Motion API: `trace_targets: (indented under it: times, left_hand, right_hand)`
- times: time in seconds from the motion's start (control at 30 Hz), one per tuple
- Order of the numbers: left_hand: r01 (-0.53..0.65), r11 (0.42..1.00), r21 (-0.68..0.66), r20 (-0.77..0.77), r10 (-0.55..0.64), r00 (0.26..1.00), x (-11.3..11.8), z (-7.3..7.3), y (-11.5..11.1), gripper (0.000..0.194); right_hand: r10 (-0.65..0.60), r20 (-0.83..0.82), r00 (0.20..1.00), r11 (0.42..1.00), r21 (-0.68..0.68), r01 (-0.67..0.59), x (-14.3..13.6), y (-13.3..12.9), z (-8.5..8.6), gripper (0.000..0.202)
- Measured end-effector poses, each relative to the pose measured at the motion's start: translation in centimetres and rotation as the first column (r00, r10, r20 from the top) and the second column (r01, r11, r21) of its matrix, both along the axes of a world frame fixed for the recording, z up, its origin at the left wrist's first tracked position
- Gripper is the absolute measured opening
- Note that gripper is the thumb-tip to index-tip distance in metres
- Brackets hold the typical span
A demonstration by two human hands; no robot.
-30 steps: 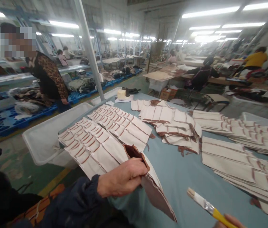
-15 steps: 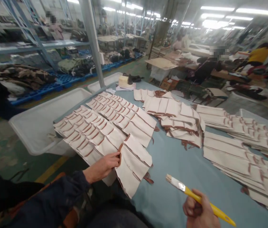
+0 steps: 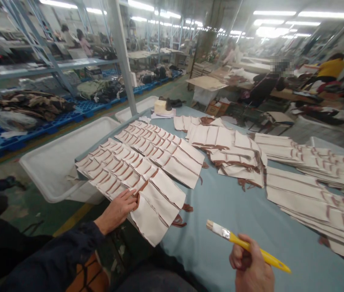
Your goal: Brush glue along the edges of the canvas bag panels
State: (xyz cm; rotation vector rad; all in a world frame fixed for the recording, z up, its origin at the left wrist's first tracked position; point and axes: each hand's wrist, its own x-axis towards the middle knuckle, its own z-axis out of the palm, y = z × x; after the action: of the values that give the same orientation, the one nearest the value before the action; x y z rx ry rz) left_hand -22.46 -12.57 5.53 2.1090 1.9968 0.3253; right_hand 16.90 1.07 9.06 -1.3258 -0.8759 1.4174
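Note:
My left hand (image 3: 117,211) rests at the near left edge of overlapping cream fabric pieces (image 3: 103,170) with brown edging. Its fingers are stretched out, with the tips against the brown edge of the nearest cream piece (image 3: 156,207). The thumb is hard to make out. Brown ties (image 3: 179,221) stick out from that side of the row. A yellow-handled paintbrush (image 3: 241,242) is gripped in my right hand (image 3: 252,263), its bristles pointing left above the blue-grey tabletop (image 3: 202,243). A second overlapping row (image 3: 165,154) lies just beyond the first.
A loose pile of cream pieces (image 3: 229,146) sits mid-table, with more overlapping rows (image 3: 312,194) on the right. White plastic bins (image 3: 68,158) stand at the left. A yellowish block (image 3: 160,107) lies at the far end beside a metal post (image 3: 126,61). People work in the background.
The nearest cream piece has moved left and flatter onto its row, along with my left hand, whose fingers have straightened. My right hand and the paintbrush have shifted slightly left.

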Motion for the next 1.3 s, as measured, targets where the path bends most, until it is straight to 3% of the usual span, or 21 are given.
trace_targets:
  times: [0.23,0.33,0.4,0.5,0.6,0.7,0.83,1.0,1.17,1.3]
  left_hand:
    - [-0.201,0.979,0.023,0.105,0.197,0.975,-0.2,-3.0,-2.6,0.074]
    - [-0.399,0.916,0.031,0.202,0.385,0.9,-1.1,-3.3,-4.1,0.067]
    - [-0.567,0.824,0.011,0.277,0.542,0.794,-1.3,-3.5,-5.4,0.055]
    - [-0.758,0.643,-0.11,0.402,0.726,0.558,0.2,-4.2,-7.2,0.053]
    - [-0.789,0.512,-0.34,0.496,0.811,0.312,4.0,-5.4,-8.2,0.069]
    - [-0.675,0.484,-0.556,0.554,0.822,0.133,8.4,-6.7,-7.8,0.078]
    - [-0.551,0.508,-0.662,0.613,0.79,-0.008,11.8,-8.3,-5.4,0.067]
    - [-0.542,0.495,-0.68,0.621,0.781,-0.067,12.4,-9.3,-2.7,0.041]
    - [-0.53,0.547,-0.649,0.645,0.764,-0.002,13.1,-7.7,-3.0,0.058]
    - [-0.521,0.543,-0.659,0.629,0.777,0.014,12.9,-7.5,-3.2,0.074]
  right_hand:
    - [-0.068,-0.006,0.998,0.997,-0.03,0.067,-1.0,-1.2,0.8,0.038]
    - [-0.057,-0.029,0.998,0.998,-0.028,0.056,-0.5,-1.2,0.3,0.036]
    - [-0.03,-0.042,0.999,0.999,-0.031,0.029,0.0,-1.2,-0.1,0.035]
    - [-0.014,-0.027,1.0,1.0,-0.007,0.014,0.1,-1.3,-0.3,0.034]
    - [-0.019,-0.003,1.0,1.0,0.005,0.019,-0.4,-1.5,0.1,0.034]
    - [-0.019,-0.022,1.0,1.0,-0.014,0.019,-1.0,-1.6,1.0,0.034]
    - [-0.031,-0.031,0.999,0.999,-0.017,0.031,-1.7,-1.9,2.1,0.032]
    - [-0.047,-0.021,0.999,0.998,-0.037,0.046,-1.3,-2.3,1.9,0.033]
    - [-0.069,0.003,0.998,0.997,-0.018,0.069,0.5,-2.8,0.4,0.036]
    - [-0.139,-0.048,0.989,0.99,-0.043,0.137,0.4,-3.3,-0.7,0.044]
